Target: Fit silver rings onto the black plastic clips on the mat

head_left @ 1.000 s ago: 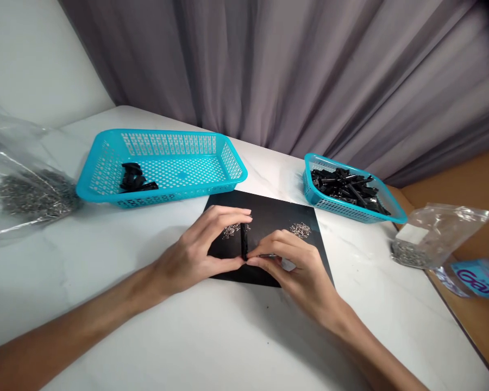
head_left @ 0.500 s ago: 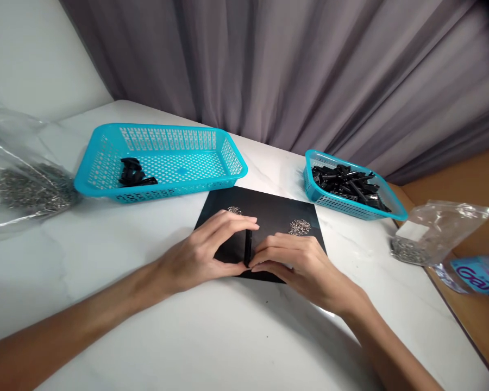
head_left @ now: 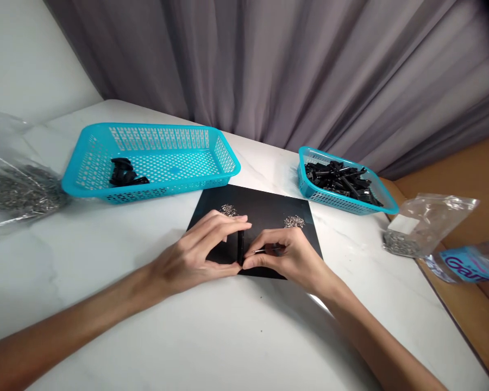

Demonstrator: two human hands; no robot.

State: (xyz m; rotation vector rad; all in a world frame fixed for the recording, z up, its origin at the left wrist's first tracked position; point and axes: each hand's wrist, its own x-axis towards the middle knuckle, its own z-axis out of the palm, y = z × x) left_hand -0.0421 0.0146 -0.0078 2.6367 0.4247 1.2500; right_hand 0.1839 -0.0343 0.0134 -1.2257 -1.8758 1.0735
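A narrow black part point(head_left: 240, 247) stands on the black mat point(head_left: 264, 203), held at its two ends between the fingers and thumb of my left hand point(head_left: 201, 247). My right hand point(head_left: 287, 252) is at the right side of this part, its thumb and index finger pinched near the lower end. A thin shiny metal piece point(head_left: 259, 251) shows between the fingers of my right hand. Small metal pieces lie in two piles on the mat, a left pile point(head_left: 228, 210) behind my left hand and a right pile point(head_left: 294, 221) behind my right hand.
A large blue basket point(head_left: 175, 182) with a few black parts stands at the back left, a smaller blue basket point(head_left: 334, 202) full of black parts at the back right. Bags of metal pieces lie at the left point(head_left: 24, 190) and right point(head_left: 411, 228), beside a bottle point(head_left: 464, 263).
The view has shifted slightly, so things sit further left. The fingers of my right hand have drawn back a little from the black part, and the thin metal piece now shows.
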